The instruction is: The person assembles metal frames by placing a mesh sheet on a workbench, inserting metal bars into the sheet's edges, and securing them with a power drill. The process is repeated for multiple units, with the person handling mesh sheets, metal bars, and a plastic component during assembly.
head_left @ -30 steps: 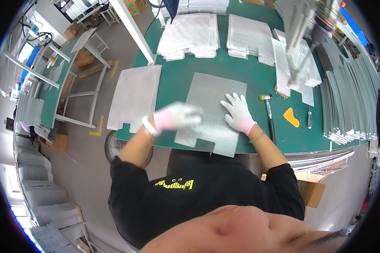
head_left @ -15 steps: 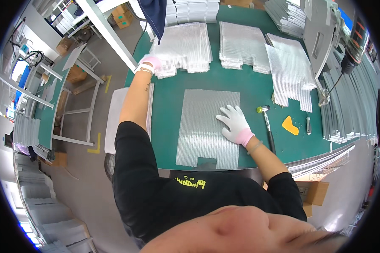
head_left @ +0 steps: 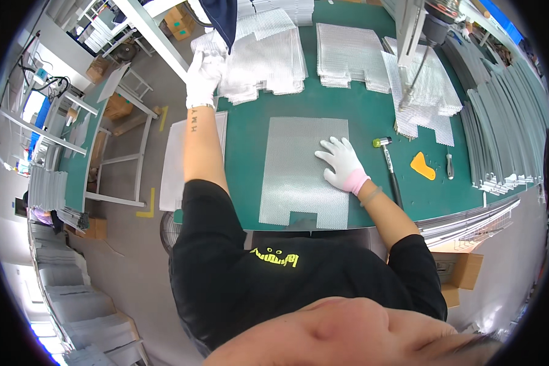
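Observation:
My right hand (head_left: 346, 168), in a white glove with a pink cuff, lies with fingers spread on a silver perforated mesh sheet (head_left: 293, 165). That sheet rests flat on the green table and has a notch in its near edge. At the far left, my gloved left hand (head_left: 202, 76) is closed on the edge of another mesh sheet (head_left: 208, 44), raised beside the left stack of mesh sheets (head_left: 262, 64). Dark blue hanging cloth (head_left: 219, 21) covers part of the raised sheet, and the fingertips are hard to make out.
More mesh sheets are stacked at the back middle (head_left: 351, 55) and back right (head_left: 430, 85). A mallet (head_left: 389, 165), a yellow scraper (head_left: 422, 166) and a screwdriver (head_left: 449, 166) lie right of my right hand. A power driver (head_left: 436, 27) hangs above. Grey panels (head_left: 506, 122) stand at the right.
My left hand has moved up and left from the left stack, and a mesh sheet there has lifted and shifted. My right hand stays on the near sheet. The view has shifted slightly.

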### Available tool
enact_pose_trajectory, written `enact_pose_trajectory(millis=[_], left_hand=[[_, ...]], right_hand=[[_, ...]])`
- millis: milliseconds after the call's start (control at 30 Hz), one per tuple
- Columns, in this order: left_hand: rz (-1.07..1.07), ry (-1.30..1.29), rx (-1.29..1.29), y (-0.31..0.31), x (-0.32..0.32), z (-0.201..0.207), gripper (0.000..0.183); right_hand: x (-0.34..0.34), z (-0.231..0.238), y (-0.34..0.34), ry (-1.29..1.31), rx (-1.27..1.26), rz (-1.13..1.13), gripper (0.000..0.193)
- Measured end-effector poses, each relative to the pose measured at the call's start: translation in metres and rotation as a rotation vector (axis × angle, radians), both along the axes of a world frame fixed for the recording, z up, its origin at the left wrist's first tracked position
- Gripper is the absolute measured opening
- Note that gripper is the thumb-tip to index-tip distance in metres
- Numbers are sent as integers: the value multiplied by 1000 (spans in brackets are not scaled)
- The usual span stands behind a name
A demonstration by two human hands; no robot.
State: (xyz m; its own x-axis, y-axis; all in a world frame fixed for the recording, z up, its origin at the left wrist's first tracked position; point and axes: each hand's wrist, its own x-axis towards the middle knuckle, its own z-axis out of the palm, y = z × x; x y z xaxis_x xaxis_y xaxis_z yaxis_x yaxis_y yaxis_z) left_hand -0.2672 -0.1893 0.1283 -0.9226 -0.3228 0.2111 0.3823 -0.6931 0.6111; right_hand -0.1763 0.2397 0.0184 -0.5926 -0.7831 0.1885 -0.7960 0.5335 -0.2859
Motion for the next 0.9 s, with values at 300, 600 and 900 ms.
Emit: enact_pose_trajectory(millis=[300, 600, 900], left_hand=[[-259, 142, -19, 89, 176, -50, 50], [21, -515, -418, 189, 311, -101, 65], [327, -701, -1360, 220, 304, -102, 72]], right_hand=[[-16, -4, -1, 20, 113, 84, 53], [78, 48, 29, -1051, -941, -227, 82], [109, 12, 39, -411, -448, -534, 90]])
